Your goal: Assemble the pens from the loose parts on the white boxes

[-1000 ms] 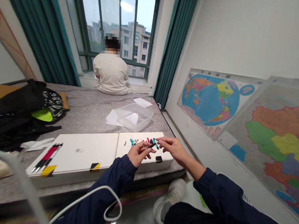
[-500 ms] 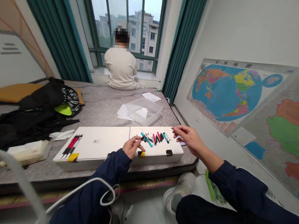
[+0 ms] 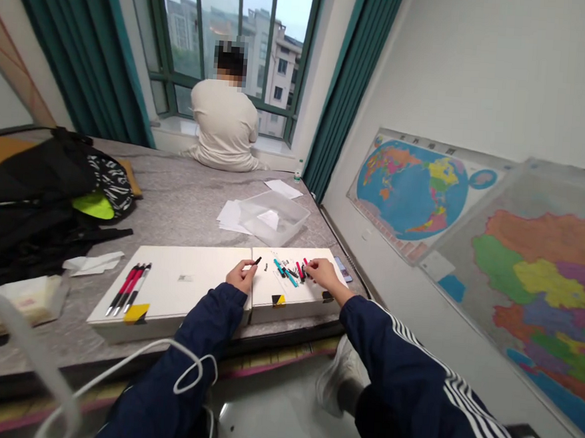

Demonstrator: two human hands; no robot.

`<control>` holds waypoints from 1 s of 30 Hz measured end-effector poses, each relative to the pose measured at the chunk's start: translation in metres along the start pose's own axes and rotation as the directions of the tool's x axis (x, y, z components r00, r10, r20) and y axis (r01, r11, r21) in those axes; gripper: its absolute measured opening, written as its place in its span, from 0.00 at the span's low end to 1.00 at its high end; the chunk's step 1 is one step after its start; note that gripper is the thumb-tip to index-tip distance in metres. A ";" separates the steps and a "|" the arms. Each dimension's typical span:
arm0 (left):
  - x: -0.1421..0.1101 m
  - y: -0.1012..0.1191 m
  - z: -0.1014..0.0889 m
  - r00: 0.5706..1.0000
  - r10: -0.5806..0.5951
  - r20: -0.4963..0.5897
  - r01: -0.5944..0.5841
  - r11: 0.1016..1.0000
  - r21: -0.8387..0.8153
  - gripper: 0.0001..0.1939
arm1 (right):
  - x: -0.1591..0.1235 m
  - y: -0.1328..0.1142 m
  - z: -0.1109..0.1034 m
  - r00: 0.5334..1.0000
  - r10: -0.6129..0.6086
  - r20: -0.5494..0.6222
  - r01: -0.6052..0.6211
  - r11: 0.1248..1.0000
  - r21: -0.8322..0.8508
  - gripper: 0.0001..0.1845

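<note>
Three pens point(image 3: 128, 289) lie lower left (box label point(image 3: 185, 278) unreadable); at centre, left hand point(image 3: 241, 275) pinches one black part point(image 3: 257, 260); right hand point(image 3: 321, 274) has narrow-set fingers, grip unclear.

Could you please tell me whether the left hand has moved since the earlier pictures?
Yes, the left hand has moved leftward relative to the right-hand white box.

Legible wording: none | World map point(image 3: 412, 191), right-hand wall: row of dark, spaced title characters along top margin, blurred | Left white box point(image 3: 171, 304), lid: small printed label point(image 3: 187, 278), too small to read | Bottle point(image 3: 298, 171), by curtain point(image 3: 348, 96): greenish label, wording indistinct | Soft pack point(image 3: 41, 301), left: faint reddish print, unreadable
</note>
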State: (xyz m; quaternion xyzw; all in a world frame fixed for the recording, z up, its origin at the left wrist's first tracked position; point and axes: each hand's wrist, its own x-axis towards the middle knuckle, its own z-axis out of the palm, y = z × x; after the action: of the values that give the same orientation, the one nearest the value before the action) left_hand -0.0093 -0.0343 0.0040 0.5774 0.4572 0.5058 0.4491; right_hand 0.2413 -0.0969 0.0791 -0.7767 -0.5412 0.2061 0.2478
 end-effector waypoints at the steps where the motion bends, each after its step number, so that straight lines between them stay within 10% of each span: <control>1: 0.000 -0.001 -0.001 1.000 0.006 0.012 -0.006 1.000 0.009 0.16 | 0.001 -0.002 0.005 1.000 0.007 -0.023 -0.007 1.000 -0.015 0.08; 13: -0.002 0.003 0.000 0.998 0.050 0.034 -0.048 0.997 -0.058 0.14 | -0.004 0.001 0.016 0.996 0.000 -0.085 -0.016 0.984 -0.180 0.08; 30: 0.005 -0.005 -0.007 0.991 -0.127 0.047 0.130 0.990 -0.054 0.19 | 0.016 0.043 0.028 0.966 -0.260 -0.010 0.260 0.965 0.041 0.06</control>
State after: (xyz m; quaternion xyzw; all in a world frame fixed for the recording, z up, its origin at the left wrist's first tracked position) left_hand -0.0162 -0.0278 0.0009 0.5446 0.4692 0.4759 0.5067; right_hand 0.2616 -0.0898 0.0299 -0.6939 -0.6335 0.1815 0.2902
